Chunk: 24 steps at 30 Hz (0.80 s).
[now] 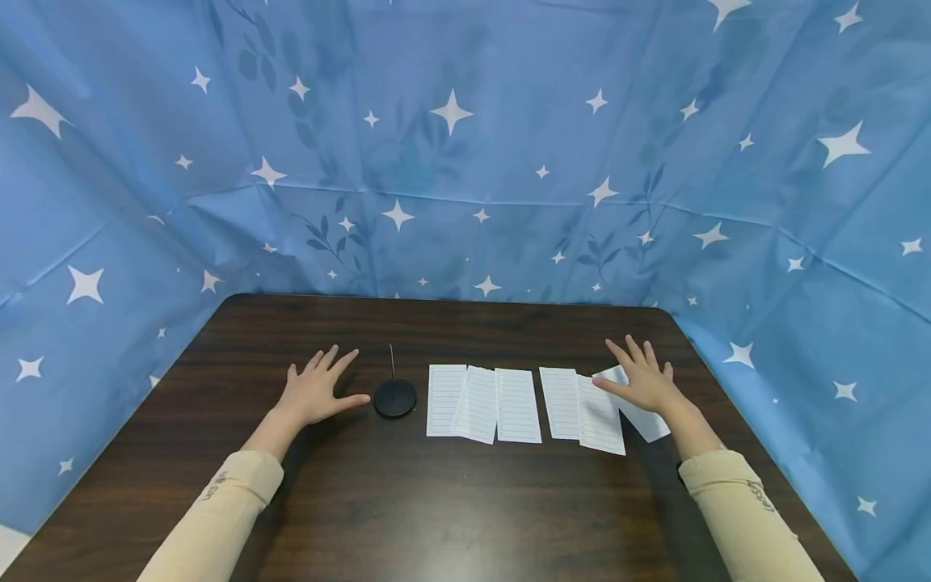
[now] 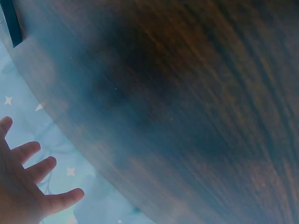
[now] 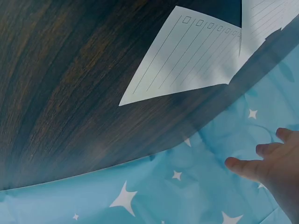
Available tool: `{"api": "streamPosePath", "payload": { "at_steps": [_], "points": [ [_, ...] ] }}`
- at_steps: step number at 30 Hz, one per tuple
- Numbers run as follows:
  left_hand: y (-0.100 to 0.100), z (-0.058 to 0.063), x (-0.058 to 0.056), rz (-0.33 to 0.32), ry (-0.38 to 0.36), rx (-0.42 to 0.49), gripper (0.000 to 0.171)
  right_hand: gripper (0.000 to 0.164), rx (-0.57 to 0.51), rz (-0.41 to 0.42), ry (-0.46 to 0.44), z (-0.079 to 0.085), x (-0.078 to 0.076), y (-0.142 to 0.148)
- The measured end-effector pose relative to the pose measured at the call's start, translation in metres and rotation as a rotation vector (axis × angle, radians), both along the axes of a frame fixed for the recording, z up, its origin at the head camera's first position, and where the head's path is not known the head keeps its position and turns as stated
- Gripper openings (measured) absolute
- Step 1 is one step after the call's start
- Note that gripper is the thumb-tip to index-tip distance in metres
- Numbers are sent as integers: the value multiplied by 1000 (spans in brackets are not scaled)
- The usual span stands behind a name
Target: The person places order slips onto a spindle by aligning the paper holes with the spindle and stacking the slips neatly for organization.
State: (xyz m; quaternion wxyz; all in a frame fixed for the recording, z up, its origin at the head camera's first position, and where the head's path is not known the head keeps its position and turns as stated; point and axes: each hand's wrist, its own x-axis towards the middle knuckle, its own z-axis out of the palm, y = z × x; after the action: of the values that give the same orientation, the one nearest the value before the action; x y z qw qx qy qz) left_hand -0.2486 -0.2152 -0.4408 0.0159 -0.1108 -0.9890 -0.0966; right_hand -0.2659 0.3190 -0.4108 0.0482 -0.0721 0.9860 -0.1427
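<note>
My left hand is spread with straight fingers over the left part of the table, holding nothing. Just right of its thumb stands a round black base with a thin upright metal spike, like a paper spike. My right hand, also spread and holding nothing, hovers above the rightmost lined paper slip and partly hides it. Several lined white slips lie in a row between the hands, some overlapping. In the right wrist view a slip with small checkboxes lies on the wood, apart from the right hand.
The dark wooden table has rounded far corners. A blue curtain with white stars hangs behind it and along both sides.
</note>
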Motion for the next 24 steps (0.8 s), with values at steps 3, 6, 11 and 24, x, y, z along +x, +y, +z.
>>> {"api": "streamPosePath", "payload": {
  "at_steps": [3,6,11,24],
  "points": [
    [-1,0,1,-7,14,0,91,91,9,4,9,0,-1,-1],
    [-2,1,2,-18,18,1,91,90,38,4,25,1,-1,-1],
    [-4,2,4,-24,28,-7,89,87,94,19,59,3,-4,0],
    [-1,11,-2,-64,21,-84,66,75,132,34,95,4,-4,1]
  ]
}}
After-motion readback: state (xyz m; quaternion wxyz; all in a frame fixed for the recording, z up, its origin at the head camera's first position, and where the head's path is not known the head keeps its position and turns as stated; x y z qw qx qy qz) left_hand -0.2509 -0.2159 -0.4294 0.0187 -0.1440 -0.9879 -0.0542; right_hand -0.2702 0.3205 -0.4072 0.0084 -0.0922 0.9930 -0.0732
